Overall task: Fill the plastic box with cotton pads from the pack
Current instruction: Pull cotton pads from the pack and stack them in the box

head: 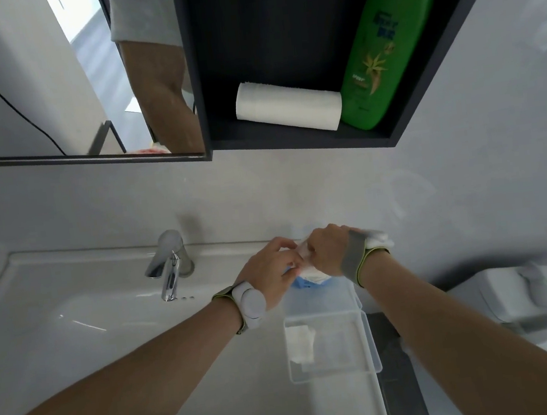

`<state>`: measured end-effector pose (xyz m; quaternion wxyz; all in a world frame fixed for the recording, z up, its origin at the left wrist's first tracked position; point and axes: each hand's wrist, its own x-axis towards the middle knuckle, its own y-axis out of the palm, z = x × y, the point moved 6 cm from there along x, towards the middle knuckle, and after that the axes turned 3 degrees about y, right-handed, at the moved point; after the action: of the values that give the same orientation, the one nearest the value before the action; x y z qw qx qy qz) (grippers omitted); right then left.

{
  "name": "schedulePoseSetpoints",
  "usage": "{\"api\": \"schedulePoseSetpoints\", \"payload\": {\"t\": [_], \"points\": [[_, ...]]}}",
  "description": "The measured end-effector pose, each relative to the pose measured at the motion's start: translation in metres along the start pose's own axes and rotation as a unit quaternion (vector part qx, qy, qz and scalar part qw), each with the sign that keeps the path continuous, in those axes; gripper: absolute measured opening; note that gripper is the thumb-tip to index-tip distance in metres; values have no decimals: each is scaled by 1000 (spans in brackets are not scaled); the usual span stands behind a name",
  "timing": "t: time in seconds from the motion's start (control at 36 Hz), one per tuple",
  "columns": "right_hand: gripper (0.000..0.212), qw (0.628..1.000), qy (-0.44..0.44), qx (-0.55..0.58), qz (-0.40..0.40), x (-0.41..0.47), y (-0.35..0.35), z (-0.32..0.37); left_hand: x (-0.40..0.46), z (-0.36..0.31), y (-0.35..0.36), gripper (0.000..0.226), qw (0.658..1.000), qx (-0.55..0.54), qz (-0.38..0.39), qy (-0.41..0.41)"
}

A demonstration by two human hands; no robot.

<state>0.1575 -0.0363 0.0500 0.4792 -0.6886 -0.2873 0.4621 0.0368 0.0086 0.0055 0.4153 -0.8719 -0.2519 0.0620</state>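
Both hands meet over the back right corner of the basin counter. My left hand (274, 270) and my right hand (330, 252) grip the pack of cotton pads (309, 276), a clear wrapper with a blue bottom and white pads inside. It is held above the far end of the clear plastic box (372, 342). The box lies open on the counter, its lid part (352, 295) toward the wall. A few white cotton pads (300, 343) lie at the box's left side. White material (379, 239) shows behind my right wrist.
A white sink (73, 319) with a chrome tap (170, 267) is to the left. Above hang a mirror (46, 79) and a dark shelf (291, 137) holding a paper roll (287, 105) and a green bottle (382, 41). A toilet cistern (520, 291) stands at right.
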Motion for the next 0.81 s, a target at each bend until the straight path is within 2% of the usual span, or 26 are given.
{"api": "schedulePoseSetpoints", "payload": {"t": [0.14,0.28,0.44,0.58,0.67,0.81], "points": [[29,999,-26,-40,7,-4,-7,3,-1,-1,2,7,1000,-7,5,1],[22,1000,-6,-10,0,-6,-5,-1,0,-5,4,8,1000,-10,10,2],[23,999,-4,-32,-12,-9,-7,1,0,-5,3,9,1000,-10,7,-3],[16,999,-28,-21,-18,-6,-5,-1,0,-6,6,9,1000,-15,14,-6],[22,998,-46,-15,-31,-11,-12,1,0,-8,4,7,1000,-15,9,-3],[27,999,-46,-13,-7,-13,-11,1,0,-7,4,7,1000,-11,11,-1]]}}
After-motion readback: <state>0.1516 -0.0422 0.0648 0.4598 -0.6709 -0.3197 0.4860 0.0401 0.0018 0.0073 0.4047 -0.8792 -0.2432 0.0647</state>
